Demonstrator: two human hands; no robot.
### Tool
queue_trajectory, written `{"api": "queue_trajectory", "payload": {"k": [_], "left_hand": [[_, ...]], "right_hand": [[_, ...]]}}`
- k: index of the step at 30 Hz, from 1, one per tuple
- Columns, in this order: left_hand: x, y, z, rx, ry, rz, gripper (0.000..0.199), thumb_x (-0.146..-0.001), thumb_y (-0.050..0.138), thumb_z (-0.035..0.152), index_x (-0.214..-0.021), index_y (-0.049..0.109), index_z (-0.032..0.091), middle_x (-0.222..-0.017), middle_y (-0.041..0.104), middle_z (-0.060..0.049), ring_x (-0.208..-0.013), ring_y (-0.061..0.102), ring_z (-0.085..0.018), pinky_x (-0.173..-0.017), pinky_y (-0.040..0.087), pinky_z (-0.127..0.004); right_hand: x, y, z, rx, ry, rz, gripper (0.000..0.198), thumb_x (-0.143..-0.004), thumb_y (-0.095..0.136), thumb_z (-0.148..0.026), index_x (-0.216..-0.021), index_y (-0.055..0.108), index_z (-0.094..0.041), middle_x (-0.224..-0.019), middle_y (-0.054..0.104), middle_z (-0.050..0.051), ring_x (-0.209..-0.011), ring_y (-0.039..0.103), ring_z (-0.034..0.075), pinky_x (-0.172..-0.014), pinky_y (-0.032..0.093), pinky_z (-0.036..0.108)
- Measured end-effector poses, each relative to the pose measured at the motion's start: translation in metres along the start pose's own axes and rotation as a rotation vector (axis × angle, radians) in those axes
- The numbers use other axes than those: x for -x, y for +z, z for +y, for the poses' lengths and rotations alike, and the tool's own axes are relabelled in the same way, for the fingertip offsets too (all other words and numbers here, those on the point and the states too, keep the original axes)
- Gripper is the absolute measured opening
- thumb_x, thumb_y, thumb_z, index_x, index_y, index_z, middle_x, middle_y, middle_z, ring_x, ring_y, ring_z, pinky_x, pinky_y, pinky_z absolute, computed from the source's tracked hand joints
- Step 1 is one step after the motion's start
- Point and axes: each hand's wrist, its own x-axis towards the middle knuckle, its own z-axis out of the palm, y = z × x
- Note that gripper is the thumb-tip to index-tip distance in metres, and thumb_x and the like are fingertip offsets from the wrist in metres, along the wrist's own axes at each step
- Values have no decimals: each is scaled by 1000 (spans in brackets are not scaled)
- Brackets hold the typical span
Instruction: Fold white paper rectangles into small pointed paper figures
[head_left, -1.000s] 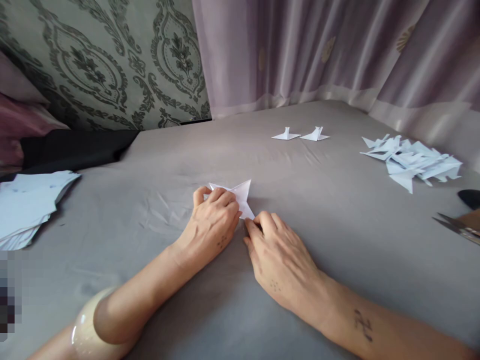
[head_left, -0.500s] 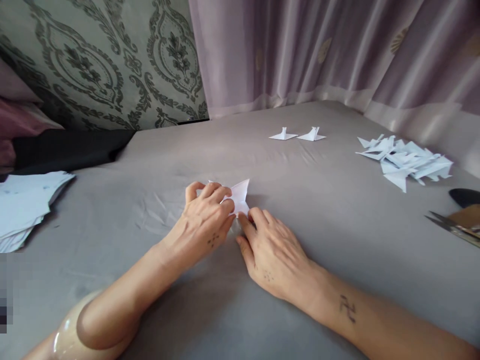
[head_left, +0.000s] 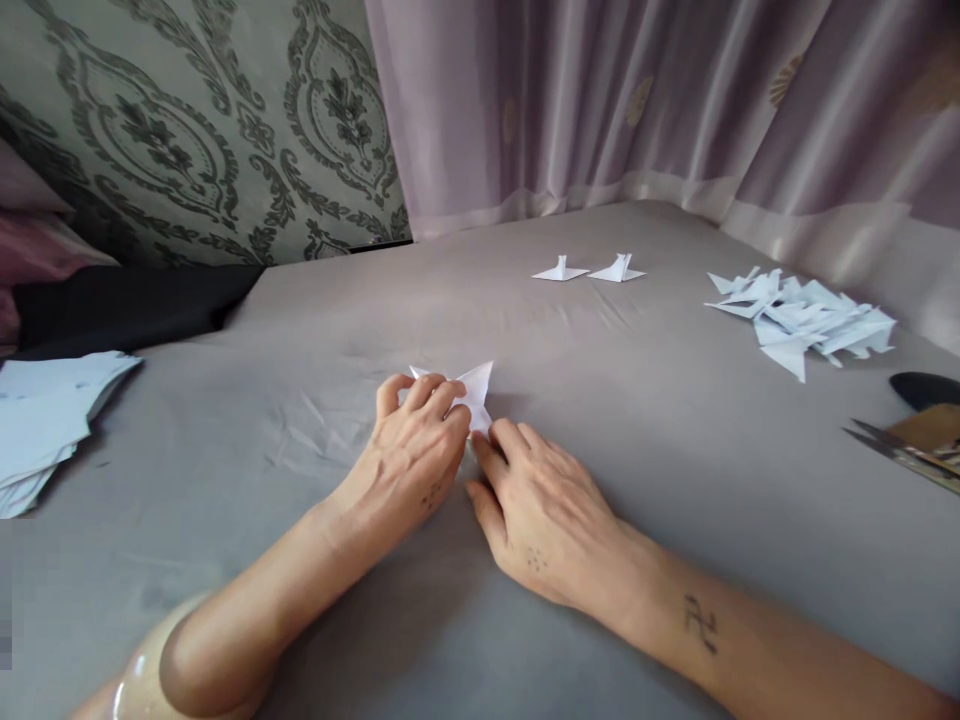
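Note:
A white folded paper (head_left: 475,385) with pointed corners lies on the grey cloth, partly covered by my fingers. My left hand (head_left: 420,430) is over its left part, fingers curled and pressing down on it. At the paper's lower right corner, my right hand (head_left: 544,490) has its fingertips against the edge, thumb a little apart below. The paper's near side and both sets of fingertips are largely hidden.
Two folded paper figures (head_left: 616,270) stand at the back. A heap of folded white papers (head_left: 814,320) is at right, with scissors (head_left: 896,448) nearer. A stack of white sheets (head_left: 52,410) lies at left beside black cloth (head_left: 135,305).
The view has shifted slightly. My left fingers have bunched a little closer over the paper; both hands stay at it, and the paper lies almost as before.

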Motion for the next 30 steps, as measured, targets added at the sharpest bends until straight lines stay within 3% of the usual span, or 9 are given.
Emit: {"api": "queue_trajectory", "payload": {"k": [7, 18, 24, 27, 30], "left_hand": [[2, -1, 1, 0, 4, 8, 17, -82, 45, 10, -89, 59, 17, -115, 61, -15, -105, 53, -31, -89, 37, -51], [0, -4, 6, -20, 9, 57, 18, -86, 42, 9, -82, 58, 18, -117, 62, -13, -106, 54, -28, -90, 36, -49], [14, 2, -3, -17, -26, 111, 16, -90, 44, 12, -82, 58, 18, -122, 59, -11, -111, 51, -27, -93, 34, -46], [27, 5, -8, 5, -62, 140, 17, -91, 46, 16, -84, 62, 18, -123, 56, -12, -111, 49, -28, -92, 35, -47], [39, 8, -12, 43, -108, 174, 23, -94, 46, 20, -85, 68, 22, -112, 56, -10, -101, 49, -26, -86, 36, -45]], "right_hand": [[-6, 1, 1, 32, -26, -9, 23, -92, 43, -25, -110, 54, -14, -103, 53, 8, -90, 52, 23, -76, 45, 40], [-6, -2, 1, 79, -76, -14, 27, -92, 41, -23, -111, 56, -12, -101, 56, 10, -86, 56, 23, -71, 44, 39], [0, -7, 15, 98, -66, 29, 21, -93, 43, -17, -91, 63, -18, -89, 57, 4, -78, 55, 17, -60, 34, 32], [-3, -7, 21, 92, -16, 119, 19, -92, 48, -19, -82, 64, -20, -83, 57, 2, -71, 52, 15, -60, 32, 31], [-10, -4, 19, 98, -67, 267, 8, -89, 57, -23, -91, 64, -19, -90, 59, 3, -76, 50, 16, -69, 35, 31]]}}
